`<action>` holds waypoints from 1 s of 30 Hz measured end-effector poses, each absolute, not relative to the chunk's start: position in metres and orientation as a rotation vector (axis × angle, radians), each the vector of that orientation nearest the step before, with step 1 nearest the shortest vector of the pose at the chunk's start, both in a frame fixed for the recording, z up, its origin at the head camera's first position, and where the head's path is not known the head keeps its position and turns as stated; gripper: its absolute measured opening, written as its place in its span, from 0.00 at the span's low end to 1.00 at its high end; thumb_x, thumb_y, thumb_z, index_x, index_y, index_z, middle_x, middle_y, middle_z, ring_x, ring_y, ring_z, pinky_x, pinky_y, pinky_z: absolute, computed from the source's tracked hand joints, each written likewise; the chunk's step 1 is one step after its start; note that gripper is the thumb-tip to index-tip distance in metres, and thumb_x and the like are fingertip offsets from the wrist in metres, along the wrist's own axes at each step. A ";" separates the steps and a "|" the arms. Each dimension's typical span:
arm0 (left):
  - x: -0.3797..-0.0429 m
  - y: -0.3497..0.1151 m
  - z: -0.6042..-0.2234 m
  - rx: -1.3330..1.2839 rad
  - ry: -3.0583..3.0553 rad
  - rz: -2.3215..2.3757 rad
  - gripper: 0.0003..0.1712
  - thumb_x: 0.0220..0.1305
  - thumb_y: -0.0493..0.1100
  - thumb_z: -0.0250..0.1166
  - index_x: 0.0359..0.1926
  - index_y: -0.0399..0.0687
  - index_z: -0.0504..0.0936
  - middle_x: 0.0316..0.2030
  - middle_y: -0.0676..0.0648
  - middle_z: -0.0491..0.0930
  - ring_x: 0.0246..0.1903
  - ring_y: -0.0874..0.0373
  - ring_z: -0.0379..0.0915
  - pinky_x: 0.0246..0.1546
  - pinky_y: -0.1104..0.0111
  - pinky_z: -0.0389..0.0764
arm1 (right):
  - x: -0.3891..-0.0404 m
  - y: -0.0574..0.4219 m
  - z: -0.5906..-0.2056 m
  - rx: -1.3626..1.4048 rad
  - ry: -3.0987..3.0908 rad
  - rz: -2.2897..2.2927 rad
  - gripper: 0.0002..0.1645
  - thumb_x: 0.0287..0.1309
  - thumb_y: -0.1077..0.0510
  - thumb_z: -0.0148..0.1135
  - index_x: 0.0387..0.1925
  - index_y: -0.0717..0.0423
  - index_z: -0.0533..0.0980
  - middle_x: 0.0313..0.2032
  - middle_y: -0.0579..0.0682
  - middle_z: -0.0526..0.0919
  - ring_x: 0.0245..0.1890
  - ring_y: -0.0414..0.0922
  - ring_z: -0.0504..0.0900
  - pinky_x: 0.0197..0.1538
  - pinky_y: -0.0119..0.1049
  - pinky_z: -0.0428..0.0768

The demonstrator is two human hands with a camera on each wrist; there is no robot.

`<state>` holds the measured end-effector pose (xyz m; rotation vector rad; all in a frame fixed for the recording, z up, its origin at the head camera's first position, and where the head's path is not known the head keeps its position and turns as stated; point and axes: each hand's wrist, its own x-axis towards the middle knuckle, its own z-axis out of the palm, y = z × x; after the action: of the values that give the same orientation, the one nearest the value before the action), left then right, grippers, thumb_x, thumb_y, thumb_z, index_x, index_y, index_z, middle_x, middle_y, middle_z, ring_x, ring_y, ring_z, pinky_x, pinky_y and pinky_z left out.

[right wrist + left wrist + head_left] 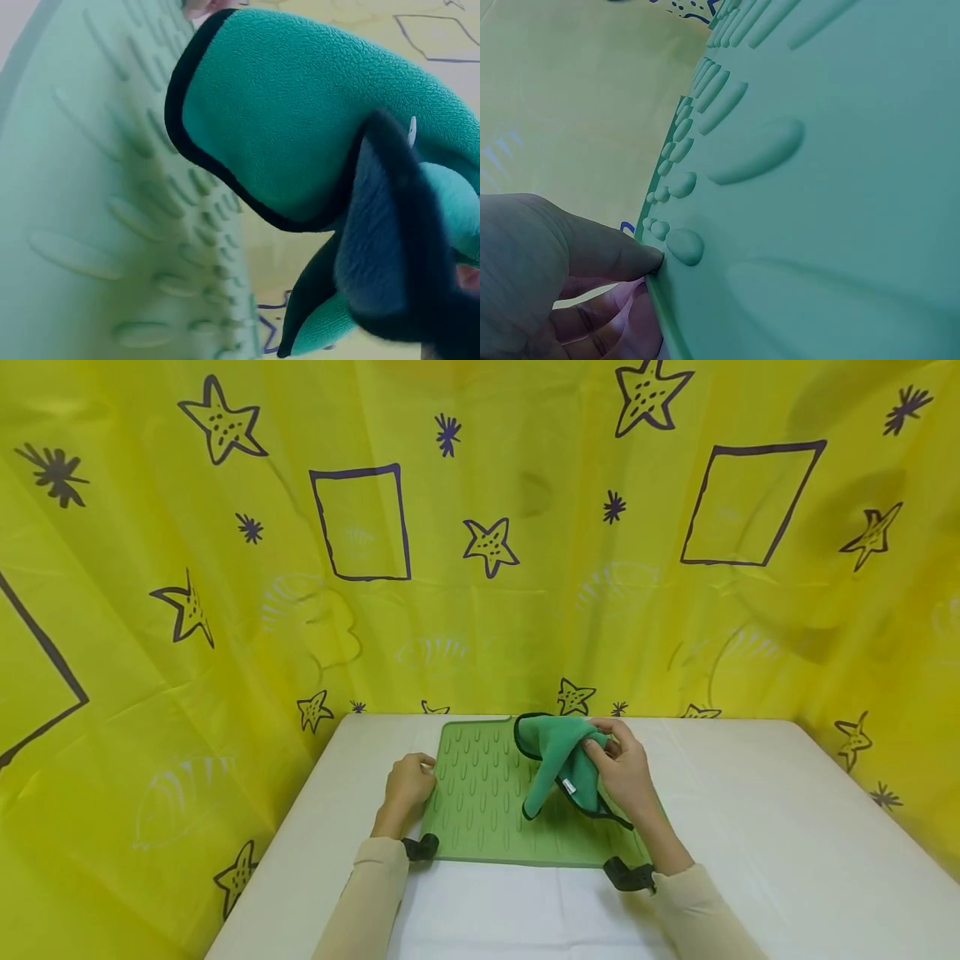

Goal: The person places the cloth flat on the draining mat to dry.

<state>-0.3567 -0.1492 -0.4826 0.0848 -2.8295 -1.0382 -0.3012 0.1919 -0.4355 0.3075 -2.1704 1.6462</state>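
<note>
A light green drying mat (480, 835) with rows of raised oval ridges lies in the middle of the white table. My left hand (408, 781) is at its left edge; the left wrist view shows the thumb (622, 255) on the ridged face and curled fingers behind, pinching the rim. Above the mat's right half, my right hand (628, 772) grips a bunched green microfiber cloth (558, 745) with black edging and a small white label (569, 786). Loose folds of the cloth (277, 112) hang close to the ridges in the right wrist view.
The white table (765, 827) extends to both sides of the mat and in front of it. Yellow curtains (525, 627) with dark stars and frames enclose the back and sides. Black wrist mounts (628, 875) sit near the mat's front edge.
</note>
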 end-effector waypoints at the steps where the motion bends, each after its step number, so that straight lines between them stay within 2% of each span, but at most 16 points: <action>1: -0.357 -0.149 -0.483 0.085 -2.829 -1.041 0.20 0.59 0.32 0.59 0.51 0.40 0.87 0.37 0.43 0.88 0.28 0.53 0.76 0.29 0.64 0.76 | -0.302 0.191 -0.438 0.315 -2.182 1.646 0.17 0.73 0.63 0.57 0.60 0.63 0.73 0.54 0.58 0.74 0.44 0.26 0.81 0.42 0.26 0.81; 3: -0.357 -0.149 -0.483 0.089 -2.829 -1.044 0.20 0.59 0.32 0.59 0.51 0.40 0.87 0.36 0.43 0.88 0.28 0.53 0.76 0.29 0.64 0.75 | -0.305 0.190 -0.444 0.328 -2.219 1.614 0.17 0.73 0.65 0.57 0.60 0.65 0.74 0.55 0.61 0.75 0.44 0.31 0.82 0.43 0.26 0.81; 6: -0.357 -0.150 -0.483 0.099 -2.832 -1.046 0.20 0.58 0.32 0.59 0.51 0.41 0.87 0.35 0.43 0.88 0.28 0.53 0.75 0.29 0.64 0.75 | -0.308 0.190 -0.452 0.336 -2.295 1.521 0.16 0.71 0.67 0.59 0.57 0.66 0.76 0.55 0.64 0.76 0.48 0.44 0.84 0.47 0.32 0.82; 9: -0.357 -0.149 -0.483 0.099 -2.834 -1.044 0.20 0.59 0.32 0.59 0.51 0.41 0.87 0.36 0.43 0.88 0.28 0.53 0.75 0.28 0.64 0.75 | -0.310 0.191 -0.457 0.323 -2.361 1.433 0.15 0.69 0.68 0.60 0.55 0.65 0.77 0.56 0.65 0.77 0.53 0.59 0.84 0.54 0.44 0.82; 11: -0.357 -0.149 -0.482 0.095 -2.832 -1.046 0.20 0.59 0.32 0.59 0.51 0.41 0.87 0.36 0.43 0.88 0.27 0.53 0.75 0.28 0.64 0.74 | -0.309 0.192 -0.458 0.304 -2.408 1.409 0.15 0.69 0.68 0.60 0.56 0.65 0.77 0.57 0.65 0.77 0.55 0.64 0.82 0.58 0.54 0.80; 14: -0.357 -0.149 -0.481 0.088 -2.829 -1.054 0.20 0.59 0.32 0.59 0.51 0.40 0.87 0.36 0.43 0.88 0.27 0.54 0.75 0.27 0.65 0.74 | -0.308 0.195 -0.459 0.262 -2.523 1.333 0.18 0.68 0.68 0.60 0.58 0.64 0.76 0.58 0.66 0.77 0.56 0.65 0.79 0.58 0.61 0.78; 19: -0.356 -0.149 -0.480 0.087 -2.834 -1.068 0.20 0.59 0.32 0.60 0.52 0.40 0.86 0.35 0.43 0.88 0.26 0.55 0.75 0.26 0.66 0.73 | -0.310 0.201 -0.465 0.306 -2.687 1.217 0.23 0.66 0.68 0.60 0.62 0.67 0.73 0.62 0.71 0.73 0.64 0.68 0.72 0.63 0.65 0.71; 22: -0.355 -0.149 -0.477 0.079 -2.848 -1.074 0.22 0.60 0.34 0.63 0.56 0.39 0.84 0.35 0.42 0.87 0.27 0.53 0.76 0.27 0.65 0.75 | -0.309 0.205 -0.463 0.362 -2.721 1.285 0.28 0.66 0.68 0.59 0.66 0.68 0.68 0.65 0.73 0.69 0.67 0.69 0.68 0.66 0.66 0.68; 26: -0.354 -0.147 -0.469 0.022 -2.846 -1.083 0.21 0.62 0.38 0.68 0.56 0.39 0.82 0.38 0.40 0.85 0.33 0.50 0.80 0.32 0.61 0.80 | -0.305 0.216 -0.452 0.382 -2.781 1.421 0.39 0.70 0.58 0.62 0.74 0.67 0.56 0.68 0.74 0.62 0.64 0.70 0.70 0.60 0.60 0.76; 28: -0.352 -0.144 -0.462 -0.053 -2.849 -1.087 0.16 0.62 0.40 0.69 0.51 0.41 0.84 0.39 0.41 0.85 0.35 0.50 0.80 0.34 0.60 0.80 | -0.304 0.224 -0.447 0.395 -2.820 1.455 0.45 0.69 0.53 0.65 0.75 0.66 0.52 0.67 0.74 0.61 0.62 0.70 0.72 0.55 0.56 0.80; 30: -0.348 -0.138 -0.455 -0.168 -2.883 -1.086 0.11 0.62 0.43 0.70 0.43 0.43 0.84 0.37 0.43 0.84 0.35 0.52 0.78 0.34 0.61 0.79 | -0.303 0.232 -0.443 0.426 -2.880 1.449 0.48 0.66 0.51 0.68 0.74 0.67 0.53 0.65 0.73 0.65 0.59 0.68 0.76 0.52 0.52 0.82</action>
<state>-0.3483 -0.1381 -0.4548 -0.1680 -2.8834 -1.0861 -0.3031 0.2320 -0.4430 0.4261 -2.8803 1.4490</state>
